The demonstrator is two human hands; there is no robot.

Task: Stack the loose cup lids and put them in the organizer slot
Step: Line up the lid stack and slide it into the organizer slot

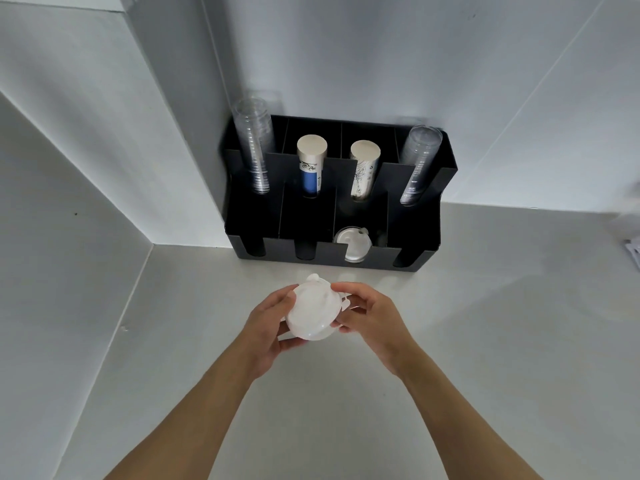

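Two hands hold a stack of white lids (312, 315) above the counter (485, 323), left hand (268, 327) cupping underneath, right hand (369, 315) pinching the rim. The black organizer (420, 233) stands straight ahead; its third front slot, seemingly holding lids (352, 244), sits slightly right.

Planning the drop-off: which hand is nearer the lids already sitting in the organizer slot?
Right. The right hand sits almost straight below the slotted lids; the left hand is farther off to their left. Both hold the white lid stack.
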